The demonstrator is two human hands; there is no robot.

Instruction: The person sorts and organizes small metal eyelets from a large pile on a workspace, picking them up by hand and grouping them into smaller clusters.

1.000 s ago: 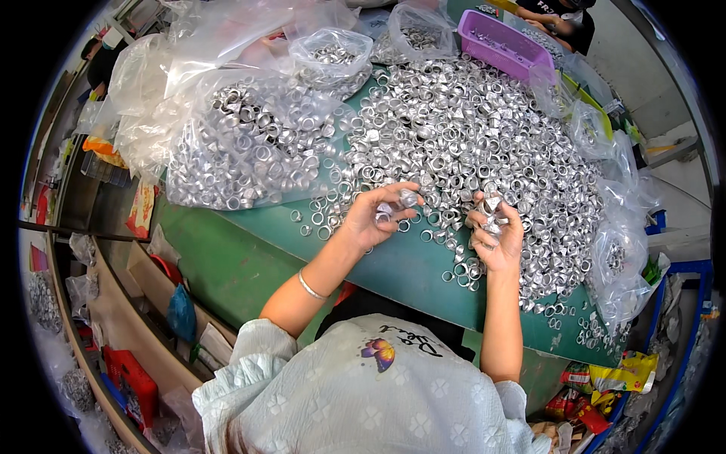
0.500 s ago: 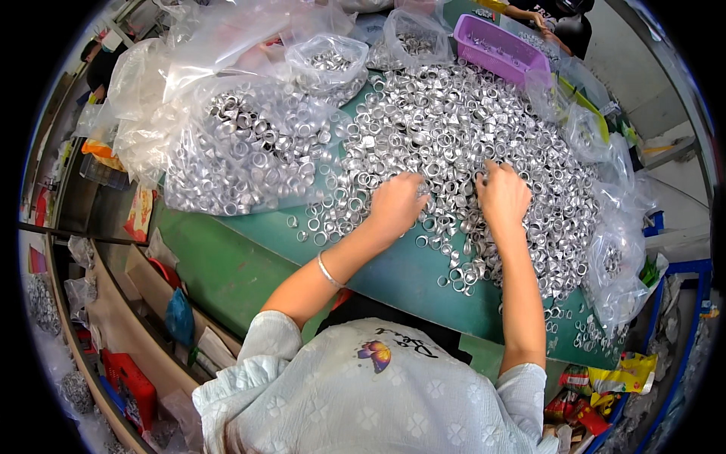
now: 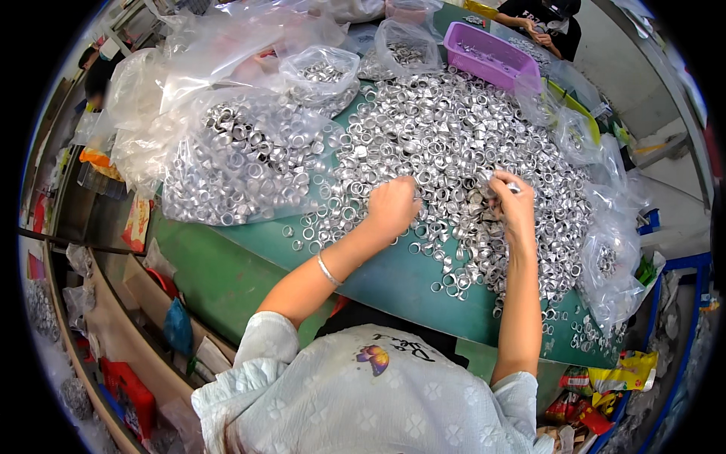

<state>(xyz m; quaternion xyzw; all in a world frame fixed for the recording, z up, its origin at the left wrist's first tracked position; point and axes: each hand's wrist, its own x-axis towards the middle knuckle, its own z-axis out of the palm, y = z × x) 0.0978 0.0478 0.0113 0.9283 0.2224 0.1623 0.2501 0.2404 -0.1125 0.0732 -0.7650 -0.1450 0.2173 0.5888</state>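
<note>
A wide heap of silver metal rings (image 3: 454,129) spreads over the green table in front of me. My left hand (image 3: 395,206) is closed at the near left side of the heap, fingers curled under; what they hold, if anything, is hidden. My right hand (image 3: 514,203) is raised slightly at the heap's middle, thumb and fingers pinched together. A silver ring (image 3: 514,187) shows among its fingers. Left of the heap, a large clear plastic bag (image 3: 242,163) lies full of similar rings.
Smaller clear bags of rings (image 3: 321,73) stand at the back, near a purple basket (image 3: 491,57). More plastic bags (image 3: 609,265) line the right edge. Across the table, another person (image 3: 541,30) handles small pieces. Wooden shelving (image 3: 151,318) stands at the lower left.
My right hand has drawn back a little toward me and lifted, its fingers now pinched. My left hand has moved slightly left and its fingers are more curled. The view has shifted slightly.
</note>
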